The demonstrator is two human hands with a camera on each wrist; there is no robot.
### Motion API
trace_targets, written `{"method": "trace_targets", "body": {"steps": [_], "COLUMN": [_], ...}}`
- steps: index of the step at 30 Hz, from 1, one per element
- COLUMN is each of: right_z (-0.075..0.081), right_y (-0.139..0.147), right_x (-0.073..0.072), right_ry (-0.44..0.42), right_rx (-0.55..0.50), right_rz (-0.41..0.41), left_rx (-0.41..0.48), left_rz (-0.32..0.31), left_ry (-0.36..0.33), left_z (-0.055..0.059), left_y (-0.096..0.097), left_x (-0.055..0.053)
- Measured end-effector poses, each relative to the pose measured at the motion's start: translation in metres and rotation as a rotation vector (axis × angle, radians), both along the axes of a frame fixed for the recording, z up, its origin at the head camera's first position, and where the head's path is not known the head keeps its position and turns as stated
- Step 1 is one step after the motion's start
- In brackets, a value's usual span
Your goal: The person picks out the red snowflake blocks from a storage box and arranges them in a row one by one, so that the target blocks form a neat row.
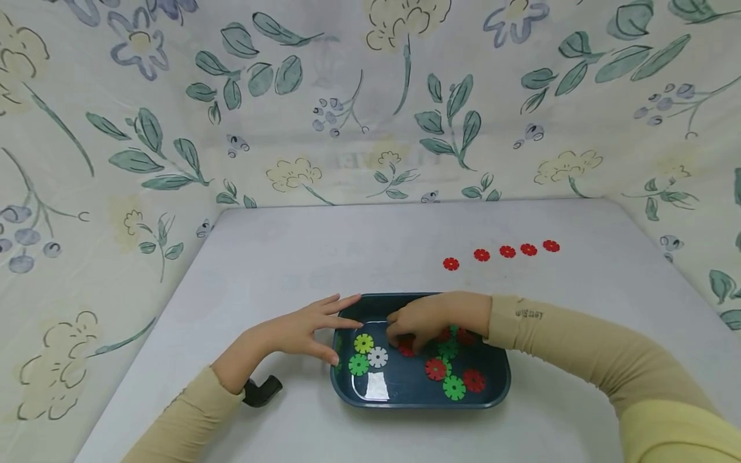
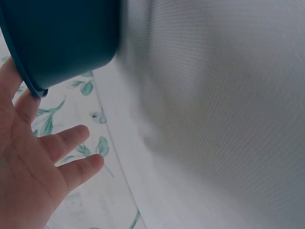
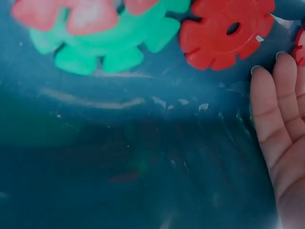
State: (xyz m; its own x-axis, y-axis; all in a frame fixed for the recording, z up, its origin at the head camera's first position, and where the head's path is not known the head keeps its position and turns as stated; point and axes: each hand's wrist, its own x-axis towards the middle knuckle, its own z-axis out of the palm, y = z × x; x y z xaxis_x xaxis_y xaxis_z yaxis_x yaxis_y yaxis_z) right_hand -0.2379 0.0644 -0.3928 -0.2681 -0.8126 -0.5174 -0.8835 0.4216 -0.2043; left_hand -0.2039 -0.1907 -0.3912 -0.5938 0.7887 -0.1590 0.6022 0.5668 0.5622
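A dark blue tray [image 1: 417,402] holds several flower-shaped plastic discs. My left hand [image 1: 301,328] is at the tray's left end, fingers spread; in the left wrist view two fingers [image 2: 27,106] reach the rim while two others stand free. Inside the tray, my right hand [image 1: 425,319] points its fingers down at a red disc [image 1: 407,348]; I cannot tell whether it pinches it. Close to the left hand lie a yellow-green disc [image 1: 363,343], a white disc [image 1: 378,357] and a green disc [image 1: 358,364]. More red and green discs [image 1: 454,388] lie below the right wrist, partly hidden.
Beyond the tray, several red discs [image 1: 507,251] lie in a slanting row on the white table [image 1: 278,257]. A black curved object [image 1: 263,391] shows beside the left wrist. Floral cloth [image 1: 347,141] stands behind and at both sides.
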Motion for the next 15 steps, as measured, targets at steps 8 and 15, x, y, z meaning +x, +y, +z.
{"method": "trace_targets", "body": {"steps": [8,15], "right_z": [-0.0005,-0.0013], "right_y": [-0.0004,0.0038], "right_x": [0.0004,-0.0016], "right_ry": [0.000,-0.090], "right_rx": [-0.018,-0.088], "right_rz": [-0.018,-0.042], "left_rx": [0.012,0.029], "left_rz": [0.011,0.012], "left_ry": [0.002,-0.016], "left_z": [0.0009,0.0017], "left_y": [0.0001,0.0013], "left_x": [0.0030,0.0066]}}
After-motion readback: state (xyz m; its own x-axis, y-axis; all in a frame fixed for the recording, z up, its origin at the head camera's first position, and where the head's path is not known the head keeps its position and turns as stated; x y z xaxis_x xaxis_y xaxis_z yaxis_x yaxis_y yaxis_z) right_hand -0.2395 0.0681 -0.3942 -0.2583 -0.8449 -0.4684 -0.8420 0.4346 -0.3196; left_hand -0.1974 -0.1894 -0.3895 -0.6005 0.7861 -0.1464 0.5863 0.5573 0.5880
